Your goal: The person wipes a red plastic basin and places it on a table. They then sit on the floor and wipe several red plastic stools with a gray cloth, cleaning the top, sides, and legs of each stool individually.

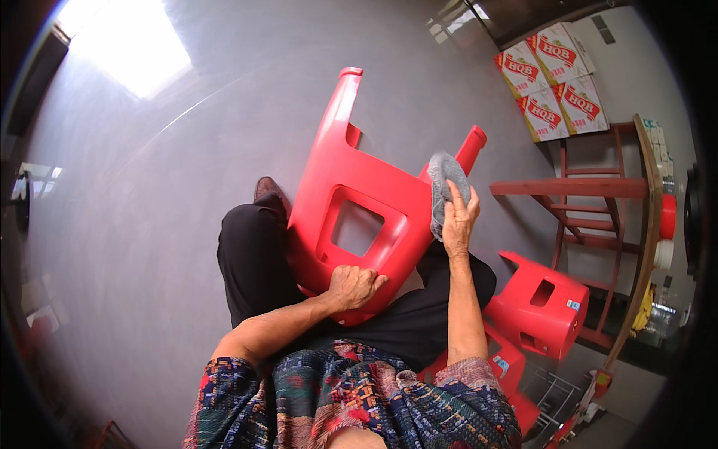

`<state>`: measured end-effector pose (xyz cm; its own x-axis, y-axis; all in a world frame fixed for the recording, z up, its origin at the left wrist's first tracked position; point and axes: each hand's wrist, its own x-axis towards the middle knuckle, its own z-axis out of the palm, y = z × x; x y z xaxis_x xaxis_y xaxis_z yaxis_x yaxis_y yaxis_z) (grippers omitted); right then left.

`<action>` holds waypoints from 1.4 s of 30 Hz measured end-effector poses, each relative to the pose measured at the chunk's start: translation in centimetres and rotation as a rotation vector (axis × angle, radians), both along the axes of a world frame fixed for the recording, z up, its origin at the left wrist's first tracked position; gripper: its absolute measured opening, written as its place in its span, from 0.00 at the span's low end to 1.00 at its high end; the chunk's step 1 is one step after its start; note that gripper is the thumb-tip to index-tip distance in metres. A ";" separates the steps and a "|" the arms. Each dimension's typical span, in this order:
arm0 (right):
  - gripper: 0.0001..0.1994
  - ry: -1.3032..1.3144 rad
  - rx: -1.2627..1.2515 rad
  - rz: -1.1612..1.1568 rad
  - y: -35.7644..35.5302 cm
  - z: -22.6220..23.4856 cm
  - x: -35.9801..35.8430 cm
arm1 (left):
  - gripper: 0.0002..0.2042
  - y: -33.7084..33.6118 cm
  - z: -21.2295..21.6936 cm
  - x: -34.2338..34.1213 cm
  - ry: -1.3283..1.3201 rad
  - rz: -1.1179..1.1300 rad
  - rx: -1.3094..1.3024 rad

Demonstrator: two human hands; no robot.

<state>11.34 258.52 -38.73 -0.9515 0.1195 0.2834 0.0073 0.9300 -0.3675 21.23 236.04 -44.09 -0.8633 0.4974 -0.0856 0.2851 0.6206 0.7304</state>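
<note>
A red plastic stool (374, 173) lies tipped across my lap, its legs pointing up and away from me. My left hand (354, 287) is closed on its near edge, below the square opening in its side. In my right hand (459, 218) is a grey cloth (440, 170), pressed against the stool's right side near the base of a leg. The fingers lie over the cloth, and part of the stool behind it is hidden.
More red stools (535, 305) stand close by my right knee. Farther right is a dark red wooden rack or table frame (568, 187). White-and-red cartons (544, 82) are stacked against the wall. Smooth grey floor (187, 179) spreads out ahead and left.
</note>
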 end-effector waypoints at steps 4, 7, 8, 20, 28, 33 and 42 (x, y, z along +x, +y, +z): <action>0.30 -0.001 -0.041 -0.032 -1.6 -1.6 1.8 | 0.21 0.0 0.4 -0.2 -0.031 -0.002 -0.013; 0.34 0.027 0.121 -0.002 -3.1 -2.4 3.3 | 0.23 0.0 0.6 -0.3 -0.038 0.003 -0.034; 0.31 0.025 0.199 -0.038 -3.7 -2.6 4.0 | 0.23 0.1 0.8 -0.4 -0.039 0.004 -0.045; 0.21 0.092 -0.286 -0.146 3.5 -1.7 -11.3 | 0.29 -0.1 3.1 -2.2 -0.089 0.017 -0.099; 0.17 0.292 0.139 -0.033 -6.5 1.7 -6.7 | 0.23 -2.4 2.8 -2.8 -0.239 0.234 0.101; 0.21 0.229 0.074 0.077 -10.0 3.1 -2.8 | 0.13 -4.2 2.1 -2.8 -0.451 0.358 0.436; 0.17 -0.330 -0.231 -0.599 0.6 -6.5 -8.9 | 0.09 -5.7 3.0 -3.0 -0.540 0.446 0.717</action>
